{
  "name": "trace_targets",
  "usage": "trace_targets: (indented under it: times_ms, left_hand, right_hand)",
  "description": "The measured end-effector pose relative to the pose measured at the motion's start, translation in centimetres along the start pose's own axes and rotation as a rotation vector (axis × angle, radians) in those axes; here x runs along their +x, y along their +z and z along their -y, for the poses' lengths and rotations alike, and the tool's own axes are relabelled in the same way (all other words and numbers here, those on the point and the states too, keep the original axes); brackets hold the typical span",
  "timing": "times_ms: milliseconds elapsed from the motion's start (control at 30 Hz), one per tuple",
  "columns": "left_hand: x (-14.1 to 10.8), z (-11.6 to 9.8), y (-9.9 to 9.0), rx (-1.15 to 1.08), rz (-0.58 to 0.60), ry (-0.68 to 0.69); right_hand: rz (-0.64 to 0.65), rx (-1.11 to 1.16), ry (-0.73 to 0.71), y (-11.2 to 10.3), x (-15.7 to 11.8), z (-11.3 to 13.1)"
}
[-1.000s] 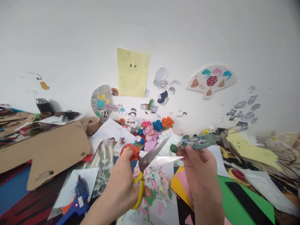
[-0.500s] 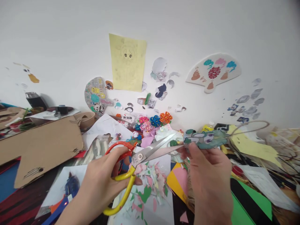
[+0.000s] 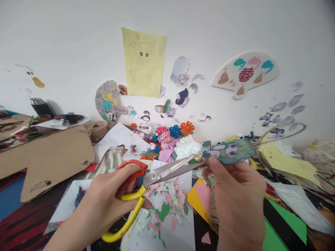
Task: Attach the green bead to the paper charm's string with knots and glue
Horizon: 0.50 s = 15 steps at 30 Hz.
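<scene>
My left hand (image 3: 104, 195) grips a pair of scissors (image 3: 154, 176) with one red and one yellow handle, its blades slightly apart and pointing right. Between the fingers of my right hand (image 3: 235, 195) is a paper cutout of a green-haired cartoon figure (image 3: 227, 150), turned on its side. A loop of string (image 3: 281, 130) trails from its far right end. The blade tips reach the cutout's left end; whether they touch it I cannot tell. Below the blades, pink, green and white paper scraps (image 3: 167, 209) lie on a white sheet (image 3: 180, 237).
Cut brown cardboard (image 3: 52, 153) covers the left side. Small craft flowers (image 3: 174, 132) stand by the wall behind the scissors. Green paper (image 3: 277, 230) and a yellow sheet (image 3: 288, 162) lie at right. A dark flask (image 3: 42, 108) stands far left; a paper fan (image 3: 246, 75) hangs on the wall.
The scissor blades have closed partway, and the scissors have shifted a little left and down. The cutout still lies in my right hand, its left end now more visible. The view has tilted slightly.
</scene>
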<state>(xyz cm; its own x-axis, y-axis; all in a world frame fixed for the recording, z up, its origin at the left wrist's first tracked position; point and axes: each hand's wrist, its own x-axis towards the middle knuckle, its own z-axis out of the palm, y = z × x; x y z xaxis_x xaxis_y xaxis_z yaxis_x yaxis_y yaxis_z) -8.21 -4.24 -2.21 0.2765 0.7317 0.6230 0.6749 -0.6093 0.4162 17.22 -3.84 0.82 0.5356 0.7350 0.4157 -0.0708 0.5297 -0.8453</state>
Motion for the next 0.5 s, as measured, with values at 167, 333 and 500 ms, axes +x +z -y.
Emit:
trace_targets:
  times_ms: [167, 333, 500]
  left_hand:
    - [0.2, 0.0, -0.6, 0.079, 0.045, 0.106]
    - [0.2, 0.1, -1.1, 0.108, 0.065, 0.114]
    - [0.0, 0.3, -1.2, 0.097, 0.091, 0.110]
  right_hand:
    - [0.016, -0.115, 0.043, -0.2, -0.6, 0.4]
    - [-0.009, -0.118, 0.020, -0.1, -0.8, 0.5]
    - [-0.053, -0.138, -0.017, 0.2, -0.7, -0.1]
